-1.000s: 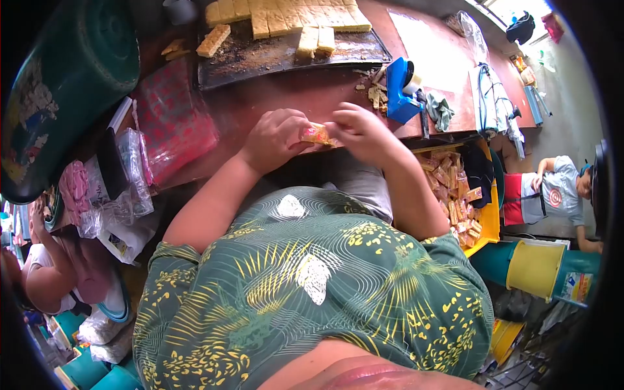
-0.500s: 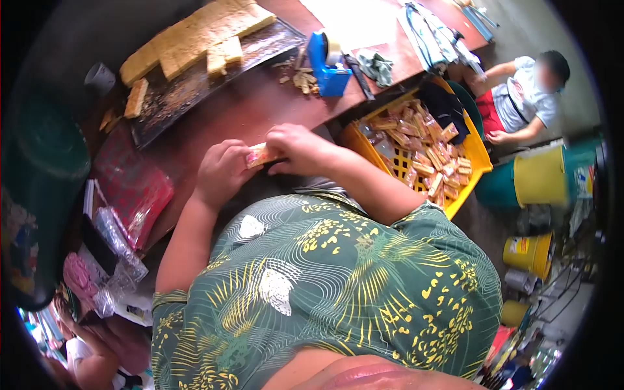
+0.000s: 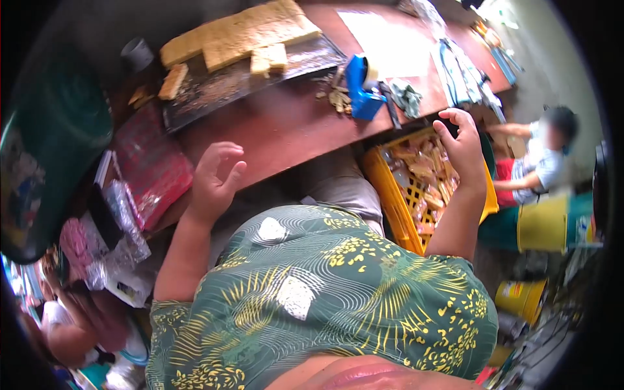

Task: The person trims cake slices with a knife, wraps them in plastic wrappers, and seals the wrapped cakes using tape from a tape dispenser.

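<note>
My left hand (image 3: 216,179) is held above the near edge of the table, its thumb and fingers apart and nothing between them. Over the yellow crate (image 3: 398,226), my right hand (image 3: 463,146) is raised with curled fingers apart from the thumb; it holds nothing I can see. Inside the crate lie many wrapped cake bars (image 3: 422,166) in clear plastic. On the table, a blue tape dispenser (image 3: 364,91) stands beside some cake scraps (image 3: 339,101). A large sheet of yellow cake (image 3: 240,36), with cut pieces at its front, rests on a dark baking tray (image 3: 214,101).
A grey-green cloth (image 3: 406,97) lies right of the dispenser. Left are a red plastic-covered pack (image 3: 153,169) and clear plastic bags (image 3: 123,208). A person (image 3: 536,156) sits beyond the crate, near a yellow and green bucket (image 3: 543,223). Another person (image 3: 71,325) is at lower left.
The wrapped bar that both hands held is no longer in them. My right hand has moved right, over the crate, and my hands are now far apart. The view has shifted.
</note>
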A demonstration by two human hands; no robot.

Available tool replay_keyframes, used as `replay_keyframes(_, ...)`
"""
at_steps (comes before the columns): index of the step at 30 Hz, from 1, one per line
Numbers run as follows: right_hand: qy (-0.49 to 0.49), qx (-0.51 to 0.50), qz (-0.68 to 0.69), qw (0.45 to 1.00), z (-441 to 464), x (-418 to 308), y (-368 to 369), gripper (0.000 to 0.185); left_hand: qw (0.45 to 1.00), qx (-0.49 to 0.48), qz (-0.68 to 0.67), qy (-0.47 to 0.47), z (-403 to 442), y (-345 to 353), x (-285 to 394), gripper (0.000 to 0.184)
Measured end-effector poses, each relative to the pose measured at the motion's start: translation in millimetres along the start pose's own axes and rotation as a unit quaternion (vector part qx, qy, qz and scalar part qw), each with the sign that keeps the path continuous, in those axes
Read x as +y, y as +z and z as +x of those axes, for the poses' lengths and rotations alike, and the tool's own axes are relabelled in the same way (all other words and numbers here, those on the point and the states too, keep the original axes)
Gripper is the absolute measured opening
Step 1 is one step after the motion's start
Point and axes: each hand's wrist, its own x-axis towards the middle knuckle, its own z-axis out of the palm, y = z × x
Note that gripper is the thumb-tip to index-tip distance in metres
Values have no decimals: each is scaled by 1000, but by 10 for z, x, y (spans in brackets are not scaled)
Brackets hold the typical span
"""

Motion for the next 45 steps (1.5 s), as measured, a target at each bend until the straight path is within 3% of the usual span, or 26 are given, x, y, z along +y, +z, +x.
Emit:
replay_keyframes(2,-60,-62,81,993,110,-307,177,33,996,-7,29,84,200,-260,472,20)
replay_keyframes(3,-68,-120,94,986,169,-503,279,32,985,10,92,147,315,-452,731,33)
replay_keyframes(5,-182,-165,89,965,332,-647,622,33,956,114,96,254,458,-736,1366,54)
replay_keyframes(6,-234,-172,67,954,409,-777,769,33,933,160,88,309,478,-844,1610,54)
replay_keyframes(7,-227,-200,101,948,499,-897,900,32,909,182,95,362,464,-943,1841,54)
replay_keyframes(11,-207,-272,159,926,764,-1331,1210,31,821,138,153,533,318,-1104,2536,54)
replay_keyframes(13,-260,-274,168,911,829,-1447,1264,31,793,98,175,575,184,-1121,2742,54)
replay_keyframes(16,-355,-246,191,881,845,-1553,1383,31,788,74,192,580,106,-1170,2825,54)
replay_keyframes(21,-253,-317,217,888,588,-1311,1521,36,781,24,209,588,4,-1202,2804,55)
replay_keyframes(24,-294,-354,146,876,414,-1168,1362,38,779,19,212,589,-16,-1202,2795,55)
replay_keyframes(28,-210,-362,151,896,354,-1175,854,42,775,7,214,594,25,-1206,2770,55)
replay_keyframes(29,-279,-317,168,891,406,-1144,695,41,772,3,219,596,17,-1204,2761,55)
replay_keyframes(31,-302,-243,87,918,516,-1299,98,46,772,-2,229,593,54,-1212,2752,56)
replay_keyframes(32,-294,-170,115,933,514,-1304,-158,62,771,-6,232,592,81,-1219,2756,56)
replay_keyframes(33,-340,-70,169,922,588,-1222,-395,72,772,-9,233,591,106,-1227,2765,56)
replay_keyframes(36,-474,108,163,859,691,-1271,-849,66,773,-22,235,589,113,-1174,2748,56)
replay_keyframes(40,-657,59,81,747,685,-1761,-798,59,779,-37,245,575,146,-1112,2761,57)
replay_keyframes(45,-717,0,29,696,708,-2046,-689,50,782,-33,244,573,241,-1108,2722,57)
